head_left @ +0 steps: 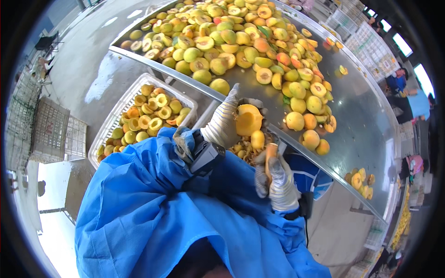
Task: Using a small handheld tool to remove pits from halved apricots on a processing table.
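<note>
My left hand [223,121], in a striped glove with grey fingers, is closed around a cut yellow peach [248,119] at the table's near edge. A smooth cut face of the fruit shows. Just below it is a smaller yellow piece [257,139]; whether it is joined to the peach I cannot tell. My right hand [280,183], gloved alike, grips an orange-brown wooden-looking handle [270,156] that stands up from the fist. The tool's working end cannot be made out. Beneath the hands, a heap of peach scraps and pits [244,150] is partly hidden.
A metal table [357,111] carries a large pile of whole and halved peaches [218,39]. A white plastic crate [95,139] of pitted halves stands at my left. Stacked crates [48,125] are farther left. A person in light blue [419,105] is at the far right.
</note>
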A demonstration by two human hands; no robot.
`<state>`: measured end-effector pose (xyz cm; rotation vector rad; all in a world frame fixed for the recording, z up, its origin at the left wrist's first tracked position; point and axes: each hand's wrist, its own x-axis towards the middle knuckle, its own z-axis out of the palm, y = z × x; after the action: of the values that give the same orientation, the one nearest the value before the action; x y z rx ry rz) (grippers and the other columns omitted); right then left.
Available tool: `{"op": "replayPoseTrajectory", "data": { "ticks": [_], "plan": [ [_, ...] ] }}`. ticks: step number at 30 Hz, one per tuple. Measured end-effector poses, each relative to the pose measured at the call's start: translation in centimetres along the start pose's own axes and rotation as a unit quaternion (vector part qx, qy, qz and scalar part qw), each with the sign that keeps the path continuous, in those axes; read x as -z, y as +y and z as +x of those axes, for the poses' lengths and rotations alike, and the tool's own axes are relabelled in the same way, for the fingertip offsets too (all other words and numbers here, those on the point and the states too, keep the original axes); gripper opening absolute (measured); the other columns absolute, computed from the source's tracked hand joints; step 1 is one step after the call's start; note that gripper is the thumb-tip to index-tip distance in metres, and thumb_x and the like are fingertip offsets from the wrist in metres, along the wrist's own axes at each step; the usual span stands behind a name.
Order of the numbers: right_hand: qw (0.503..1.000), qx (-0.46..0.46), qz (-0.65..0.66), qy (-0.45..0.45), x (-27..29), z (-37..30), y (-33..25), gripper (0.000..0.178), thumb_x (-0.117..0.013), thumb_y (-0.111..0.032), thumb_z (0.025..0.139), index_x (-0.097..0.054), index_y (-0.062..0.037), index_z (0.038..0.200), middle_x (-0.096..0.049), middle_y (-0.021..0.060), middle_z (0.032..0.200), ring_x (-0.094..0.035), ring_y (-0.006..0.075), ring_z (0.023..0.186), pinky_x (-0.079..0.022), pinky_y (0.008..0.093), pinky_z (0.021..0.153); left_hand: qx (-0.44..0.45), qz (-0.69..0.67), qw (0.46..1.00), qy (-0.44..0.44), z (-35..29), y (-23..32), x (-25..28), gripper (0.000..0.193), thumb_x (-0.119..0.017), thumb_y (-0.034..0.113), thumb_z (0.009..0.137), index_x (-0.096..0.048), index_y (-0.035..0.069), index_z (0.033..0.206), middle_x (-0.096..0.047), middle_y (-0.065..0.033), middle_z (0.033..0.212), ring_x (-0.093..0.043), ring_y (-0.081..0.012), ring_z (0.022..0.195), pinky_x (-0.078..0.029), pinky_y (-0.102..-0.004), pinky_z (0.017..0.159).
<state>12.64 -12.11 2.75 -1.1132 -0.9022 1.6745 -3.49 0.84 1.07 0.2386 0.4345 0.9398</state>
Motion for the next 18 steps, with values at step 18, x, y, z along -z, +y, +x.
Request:
{"op": "replayPoseTrajectory", "data": {
  "ticks": [18],
  "plan": [
    [0.927, 0.077, -0.359, 0.074, 3.2, 2.1, 2.0, 0.039, -0.065, -0.035, 0.097, -0.060, 0.0002, 0.114, -0.060, 0.0046, 0.071, -0.053, 0.0104, 0.058, -0.044, 0.0279, 0.054, -0.047, 0.854, 0.332, 0.398, -10.1, 10.3, 30.9, 0.076, -0.064, 0.046, 0.087, -0.034, 0.019, 0.151, -0.029, -0.0190, 0.157, -0.032, -0.0379, 0.143, -0.026, -0.0586, 0.113]
  ]
}}
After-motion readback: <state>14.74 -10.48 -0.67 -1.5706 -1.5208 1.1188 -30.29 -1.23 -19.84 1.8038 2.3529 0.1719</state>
